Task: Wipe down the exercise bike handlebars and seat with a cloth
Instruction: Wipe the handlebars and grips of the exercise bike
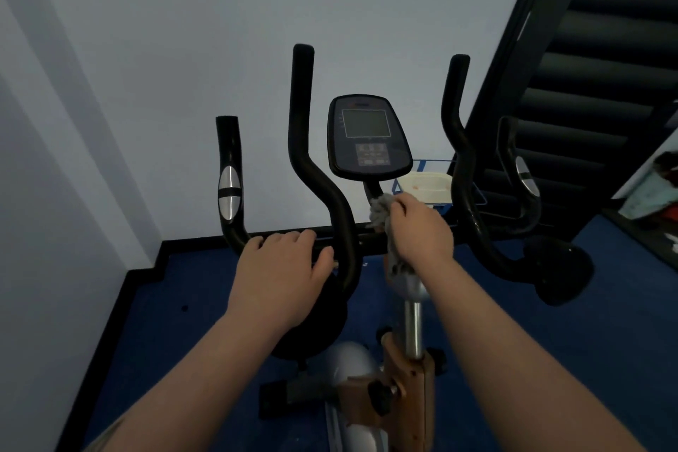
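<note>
**Cloth on the crossbar, mid-bike**

R hand (418,227) fingers curled tight round a grey cloth (381,211), bunched w/ a tail hanging below the fist, pressed on the handlebars (323,194) crossbar just under the console (368,138) stem. L hand (282,264) lies over the crossbar near its left end, fingers draped forward, thumb alongside; whether it grips is unclear. Seat not in view.

the right hand (418,231) hides most of the cloth (381,209); the console (368,138) buttons are too blurred to read; the seat is out of view.
</note>
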`<state>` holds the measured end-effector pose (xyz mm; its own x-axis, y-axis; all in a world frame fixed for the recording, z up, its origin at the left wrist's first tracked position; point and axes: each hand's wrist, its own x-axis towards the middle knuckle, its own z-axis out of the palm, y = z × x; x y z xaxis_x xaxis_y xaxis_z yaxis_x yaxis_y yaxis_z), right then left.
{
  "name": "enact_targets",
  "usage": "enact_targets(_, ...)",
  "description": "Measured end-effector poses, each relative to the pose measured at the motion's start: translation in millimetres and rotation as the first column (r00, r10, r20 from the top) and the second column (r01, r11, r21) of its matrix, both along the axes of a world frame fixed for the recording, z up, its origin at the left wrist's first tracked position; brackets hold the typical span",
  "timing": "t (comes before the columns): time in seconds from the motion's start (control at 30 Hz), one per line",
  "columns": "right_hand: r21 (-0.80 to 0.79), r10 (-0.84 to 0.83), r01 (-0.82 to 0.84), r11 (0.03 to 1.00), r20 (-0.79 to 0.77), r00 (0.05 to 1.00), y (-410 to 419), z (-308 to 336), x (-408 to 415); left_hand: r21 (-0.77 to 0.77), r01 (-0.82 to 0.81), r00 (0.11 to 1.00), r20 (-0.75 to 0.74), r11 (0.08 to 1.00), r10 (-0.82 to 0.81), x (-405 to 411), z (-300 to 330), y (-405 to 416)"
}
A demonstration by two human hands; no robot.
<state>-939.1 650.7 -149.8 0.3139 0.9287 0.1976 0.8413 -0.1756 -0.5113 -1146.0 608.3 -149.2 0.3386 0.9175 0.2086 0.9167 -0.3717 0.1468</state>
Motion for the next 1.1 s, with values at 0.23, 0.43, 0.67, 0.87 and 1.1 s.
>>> enact_targets(0.23,0.288,0.063,-0.098,0.952,0.128,0.990,-49,-36,-3,-0.007,-0.022,1.000,0.007,1.000,0.022,1,-3,1)
enact_targets(0.43,0.109,-0.063,0.030,0.994,0.316,0.947,-8,-7,-21,-0.015,-0.026,1.000,-0.002,1.000,0.026,2,0,-1)
enact_targets(0.67,0.208,0.114,-0.109,0.972,-0.008,0.994,-32,2,-39,-0.029,-0.056,0.998,0.022,0.998,0.057,4,5,-3)
enact_targets(0.87,0.327,0.212,-0.143,0.934,-0.187,0.959,-12,15,-65,-0.104,-0.121,0.849,0.505,0.987,0.157,-5,10,-2)
enact_targets(1.1,0.357,0.544,-0.572,0.738,0.188,0.818,-50,-6,-49,-0.299,-0.097,0.608,0.737,0.949,0.294,-13,12,0)
